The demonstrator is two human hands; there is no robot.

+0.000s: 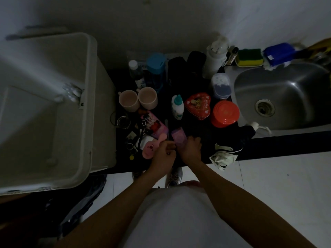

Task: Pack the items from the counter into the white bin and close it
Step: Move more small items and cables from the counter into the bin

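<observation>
Both hands are held low over the near edge of the dark counter [279, 143], close together. The right hand [190, 149] is curled over the near end of a purple packet [177, 136] and grips it. The left hand [163, 155] is also curled narrowly, and the packet's near left corner is pinched between thumb and forefinger. The packet lies tilted, its far end pointing away from the person.

The white bin [87, 83] stands at the left, touching the counter's end. In the dim light it cannot be told whether its top is a lid or an open inside.

Two pink mugs [138, 100] are set side by side, mouths up, near the bin. A clear tub [220, 85] with a dark fill in its lower part stands beside the sink [286, 97]. A red heart tin [198, 106] and an orange pot [225, 113] are seen with lids on, just beside each other. A white bottle [177, 106] with a teal cap stands left of the tin. A pink bear shape [148, 148] lies just left of the left hand.
</observation>
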